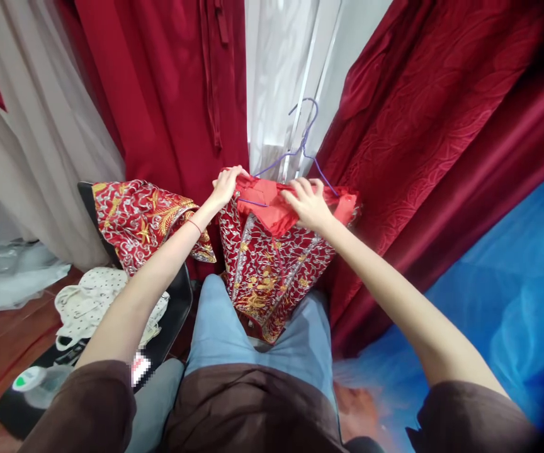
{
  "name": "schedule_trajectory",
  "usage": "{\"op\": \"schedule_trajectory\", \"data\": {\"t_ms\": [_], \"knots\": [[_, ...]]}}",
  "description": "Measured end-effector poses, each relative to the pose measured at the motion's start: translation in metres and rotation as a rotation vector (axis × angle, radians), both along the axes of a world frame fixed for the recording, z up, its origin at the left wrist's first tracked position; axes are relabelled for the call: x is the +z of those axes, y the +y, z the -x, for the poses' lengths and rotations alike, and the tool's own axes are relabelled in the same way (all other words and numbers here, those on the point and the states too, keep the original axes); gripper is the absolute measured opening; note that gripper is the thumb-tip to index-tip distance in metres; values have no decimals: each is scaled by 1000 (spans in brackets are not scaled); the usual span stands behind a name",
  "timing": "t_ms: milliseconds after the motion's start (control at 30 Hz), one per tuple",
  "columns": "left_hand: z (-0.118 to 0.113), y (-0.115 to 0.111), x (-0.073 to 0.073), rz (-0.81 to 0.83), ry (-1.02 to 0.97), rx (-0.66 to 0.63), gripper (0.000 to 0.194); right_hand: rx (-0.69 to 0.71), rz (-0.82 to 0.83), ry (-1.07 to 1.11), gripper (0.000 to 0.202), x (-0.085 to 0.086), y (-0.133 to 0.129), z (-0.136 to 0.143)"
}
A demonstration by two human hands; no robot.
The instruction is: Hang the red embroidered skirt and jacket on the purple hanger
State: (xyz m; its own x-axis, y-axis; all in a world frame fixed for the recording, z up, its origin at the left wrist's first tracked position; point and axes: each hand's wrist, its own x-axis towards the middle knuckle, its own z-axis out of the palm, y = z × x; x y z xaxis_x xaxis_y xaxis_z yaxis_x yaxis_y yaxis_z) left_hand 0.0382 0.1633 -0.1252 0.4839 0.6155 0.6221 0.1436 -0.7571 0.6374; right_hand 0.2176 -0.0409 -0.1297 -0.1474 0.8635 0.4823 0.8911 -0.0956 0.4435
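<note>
A red garment (272, 267) with silver and gold embroidery hangs in front of my knees, its plain bright red lining (265, 204) showing at the top. A purple wire hanger (303, 141) runs inside it, with the hook standing up above the cloth. My left hand (228, 184) is closed on the garment's upper left edge. Bent over the upper right edge, the fingers of my right hand (308, 202) grip the lining close to the hanger's right arm. The garment's lower end hangs between my legs.
At left, a matching embroidered piece (142, 214) drapes over a black chair (180, 302). A dotted cream cloth (92, 299) and a clear plastic container (43, 384) lie below it. Dark red gowns (172, 75) and white fabric (279, 69) hang ahead; blue tulle (498, 302) spreads at right.
</note>
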Motion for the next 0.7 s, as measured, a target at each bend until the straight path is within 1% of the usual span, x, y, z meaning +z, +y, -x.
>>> {"op": "schedule_trajectory", "data": {"t_ms": [67,133,233,300,367,433,467,567,633,700], "knots": [[9,-3,3,-39,72,-43,45,19,15,36,42,2,10,9],[16,-3,4,-92,84,-102,42,-10,-45,126,31,9,21,19],[20,-1,3,-157,1,-186,60,-28,-136,273,36,28,38,35],[19,-2,1,-143,-42,-163,70,24,-127,344,35,40,49,46],[18,-4,-1,-114,-53,-101,77,105,-77,396,29,50,60,56],[17,-6,-2,-128,-55,-69,79,160,-20,433,28,56,69,65],[17,-7,-3,-159,-52,-76,77,168,10,439,28,59,72,68],[20,-6,-7,-288,-14,-123,67,113,74,407,25,68,80,75],[23,-5,-11,-334,3,-133,65,45,64,414,23,77,86,75],[26,-3,-14,-340,-2,-155,66,-16,26,540,17,91,94,70]]}}
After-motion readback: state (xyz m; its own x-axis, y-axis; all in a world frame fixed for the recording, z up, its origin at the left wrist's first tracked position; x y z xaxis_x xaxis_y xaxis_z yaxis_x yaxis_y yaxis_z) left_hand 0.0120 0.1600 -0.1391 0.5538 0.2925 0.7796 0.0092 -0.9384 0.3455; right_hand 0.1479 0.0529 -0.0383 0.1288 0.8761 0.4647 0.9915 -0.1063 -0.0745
